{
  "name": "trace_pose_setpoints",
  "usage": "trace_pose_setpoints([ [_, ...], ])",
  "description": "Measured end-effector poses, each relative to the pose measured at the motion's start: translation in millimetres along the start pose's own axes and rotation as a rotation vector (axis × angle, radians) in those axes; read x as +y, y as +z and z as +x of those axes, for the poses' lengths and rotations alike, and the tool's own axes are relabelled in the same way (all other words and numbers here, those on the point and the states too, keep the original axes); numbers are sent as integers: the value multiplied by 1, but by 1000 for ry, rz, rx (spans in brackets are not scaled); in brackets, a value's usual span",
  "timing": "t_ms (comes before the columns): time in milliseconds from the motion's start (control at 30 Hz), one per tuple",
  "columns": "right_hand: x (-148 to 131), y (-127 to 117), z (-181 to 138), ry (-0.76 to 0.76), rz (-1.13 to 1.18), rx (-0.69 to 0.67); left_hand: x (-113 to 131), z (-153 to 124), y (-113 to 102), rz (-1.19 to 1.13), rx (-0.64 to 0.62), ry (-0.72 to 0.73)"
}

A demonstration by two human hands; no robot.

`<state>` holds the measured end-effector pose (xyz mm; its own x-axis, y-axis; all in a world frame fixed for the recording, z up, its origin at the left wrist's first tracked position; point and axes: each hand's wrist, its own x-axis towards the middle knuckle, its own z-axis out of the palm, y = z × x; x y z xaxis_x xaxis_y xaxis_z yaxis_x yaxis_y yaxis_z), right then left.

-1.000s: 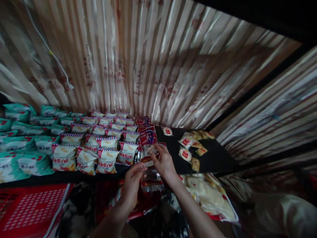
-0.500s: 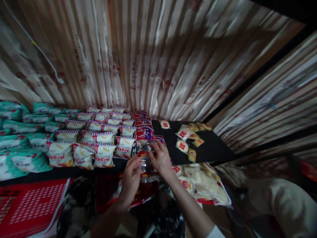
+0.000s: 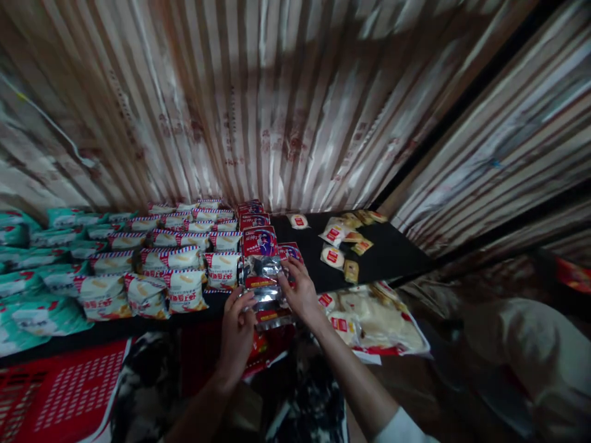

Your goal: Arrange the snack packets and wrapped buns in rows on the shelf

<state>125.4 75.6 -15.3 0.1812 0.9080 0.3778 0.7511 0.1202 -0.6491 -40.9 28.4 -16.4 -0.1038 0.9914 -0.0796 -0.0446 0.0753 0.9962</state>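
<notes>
Flat red and blue snack packets (image 3: 259, 242) with clear, shiny lower parts lie overlapped in a column at the front of the black shelf. My left hand (image 3: 239, 329) has its curled fingers at the left edge of the nearest shiny packet (image 3: 268, 298). On the opposite side, my right hand (image 3: 302, 295) bends its fingers over the packet's right edge. Between them the packet's silvery surface faces up. Left of the column stand rows of puffed white snack bags (image 3: 186, 290) with red lettering. Part of another red packet (image 3: 290, 250) shows behind my right fingers.
Teal bags (image 3: 50, 317) fill the left of the shelf (image 3: 392, 258). Small cream-coloured packets (image 3: 332, 256) lie scattered on the right. A tray of pale packets (image 3: 378, 317) sits below the edge, and a red basket (image 3: 76, 387) is at lower left. A striped sheet wall (image 3: 277, 111) stands behind.
The view has shifted slightly, so the shelf sits further left. Both hands stay at the packet column, and more of the nearest packet's shiny surface shows between them.
</notes>
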Motion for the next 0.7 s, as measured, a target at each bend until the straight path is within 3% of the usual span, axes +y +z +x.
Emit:
trace_pose_setpoints([
  [167,52,-14,-13,116,-84,51,-12,-15,-2,101,32,98],
  [300,81,-21,-21,196,-255,-17,-11,-28,4,262,18,211],
  [500,79,-21,-20,221,-392,-133,0,-19,17,749,-49,557],
  [700,71,-18,-12,259,-505,-163,-10,-5,29,980,-70,615],
])
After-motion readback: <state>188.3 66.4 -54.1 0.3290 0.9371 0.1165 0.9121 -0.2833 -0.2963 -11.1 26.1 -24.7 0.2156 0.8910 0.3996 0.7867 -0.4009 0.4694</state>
